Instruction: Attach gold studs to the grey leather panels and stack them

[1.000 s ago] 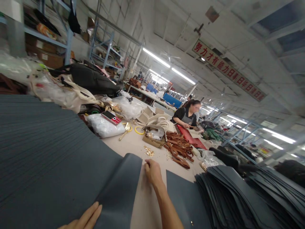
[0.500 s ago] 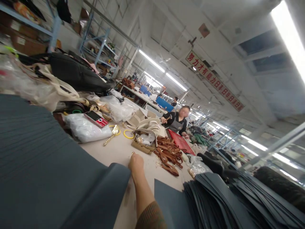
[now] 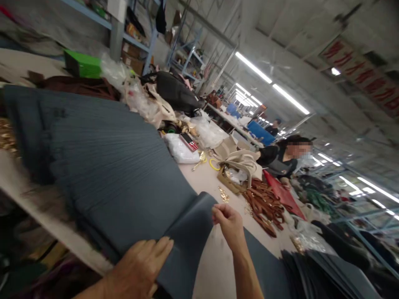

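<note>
Workshop light falls on a long table (image 3: 202, 182) crowded with stock. Nearest, a fanned stack of grey sheets (image 3: 118, 166) covers its left side; the left hand (image 3: 140, 265) lies flat on the curled top sheet (image 3: 190, 232), fingers spread. Just right, the right hand (image 3: 229, 222) hovers with fingers pinched shut, whether on something small I cannot tell. Judging by this, hardware is being fitted to the sheet. Brass fittings (image 3: 223, 194) lie beyond, then brown straps (image 3: 264, 203).

I see the big stack of sheets (image 3: 106, 166) lying on the surface (image 3: 205, 265). Behind the stack sits a phone (image 3: 189, 142) on a plastic bag (image 3: 179, 150). Right of the stack lie the straps (image 3: 264, 203).
</note>
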Available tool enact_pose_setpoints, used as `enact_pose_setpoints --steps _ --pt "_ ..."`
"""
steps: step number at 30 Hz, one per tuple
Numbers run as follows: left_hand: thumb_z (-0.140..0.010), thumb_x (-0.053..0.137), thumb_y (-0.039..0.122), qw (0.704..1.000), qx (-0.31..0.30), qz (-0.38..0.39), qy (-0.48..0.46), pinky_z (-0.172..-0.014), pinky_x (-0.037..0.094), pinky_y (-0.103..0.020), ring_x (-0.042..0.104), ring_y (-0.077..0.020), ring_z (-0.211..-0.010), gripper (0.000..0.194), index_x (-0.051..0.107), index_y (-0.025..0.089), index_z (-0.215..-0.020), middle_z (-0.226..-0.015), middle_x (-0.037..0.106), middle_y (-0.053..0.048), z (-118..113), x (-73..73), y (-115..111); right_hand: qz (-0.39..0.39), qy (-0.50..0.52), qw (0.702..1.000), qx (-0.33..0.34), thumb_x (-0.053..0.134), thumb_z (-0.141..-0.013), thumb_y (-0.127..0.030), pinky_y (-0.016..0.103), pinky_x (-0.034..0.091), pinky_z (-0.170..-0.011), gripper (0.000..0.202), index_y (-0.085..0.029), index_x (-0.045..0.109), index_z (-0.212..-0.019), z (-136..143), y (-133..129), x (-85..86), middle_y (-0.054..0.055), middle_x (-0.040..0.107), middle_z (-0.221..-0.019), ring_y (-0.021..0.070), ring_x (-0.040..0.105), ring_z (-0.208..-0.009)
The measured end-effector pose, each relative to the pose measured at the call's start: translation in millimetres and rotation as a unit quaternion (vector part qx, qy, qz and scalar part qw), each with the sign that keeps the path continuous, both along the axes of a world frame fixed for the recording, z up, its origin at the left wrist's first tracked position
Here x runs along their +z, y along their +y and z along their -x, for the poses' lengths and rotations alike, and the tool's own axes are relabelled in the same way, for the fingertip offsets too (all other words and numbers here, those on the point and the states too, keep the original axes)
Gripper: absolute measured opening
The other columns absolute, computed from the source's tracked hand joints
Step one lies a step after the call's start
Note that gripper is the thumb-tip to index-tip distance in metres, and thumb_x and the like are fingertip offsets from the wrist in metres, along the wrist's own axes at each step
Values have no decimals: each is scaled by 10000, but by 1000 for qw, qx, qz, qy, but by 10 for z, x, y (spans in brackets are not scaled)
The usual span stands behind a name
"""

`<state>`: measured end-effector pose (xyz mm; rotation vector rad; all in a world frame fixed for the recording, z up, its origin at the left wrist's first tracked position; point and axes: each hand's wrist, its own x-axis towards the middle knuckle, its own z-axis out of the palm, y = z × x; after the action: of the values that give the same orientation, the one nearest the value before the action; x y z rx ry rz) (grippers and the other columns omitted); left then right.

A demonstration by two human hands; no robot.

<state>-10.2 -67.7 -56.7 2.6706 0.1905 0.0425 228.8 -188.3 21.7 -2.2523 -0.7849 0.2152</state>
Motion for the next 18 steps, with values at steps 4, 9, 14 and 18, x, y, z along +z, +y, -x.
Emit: enact_pose_setpoints --steps 4,9,14,18 --pt "-671 550 114 999 -28 -6 23 -908 505 -481 593 -319 -1064 757 451 127 -1421 -1366 586 -154 -5 238 27 -19 199 974 105 621 -791 -351 233 508 -526 214 -149 685 -808 676 111 -212 8 635 -632 134 599 -551" --pt "-767 547 178 999 -42 -29 9 -834 517 -454 599 -307 -990 561 534 147 -1327 -1254 634 -138 28 274 53 41 173 971 160 593 -790 -226 196 449 -518 130 -171 706 -753 891 260 -362 -13 636 -620 105 569 -531" --pt "-732 529 116 999 -36 -28 -7 -833 512 -469 611 -309 -968 576 565 159 -1306 -1191 664 -125 67 246 36 67 157 970 174 589 -755 -157 173 426 -522 146 -182 732 -745 901 313 -263 -25 651 -623 99 586 -555" --pt "-692 485 43 997 -8 -60 -52 -849 493 -473 635 -319 -986 640 603 188 -1304 -1222 678 -129 59 36 27 95 169 964 181 629 -748 -174 164 440 -526 142 -203 763 -787 884 343 -217 -31 664 -638 101 600 -571"
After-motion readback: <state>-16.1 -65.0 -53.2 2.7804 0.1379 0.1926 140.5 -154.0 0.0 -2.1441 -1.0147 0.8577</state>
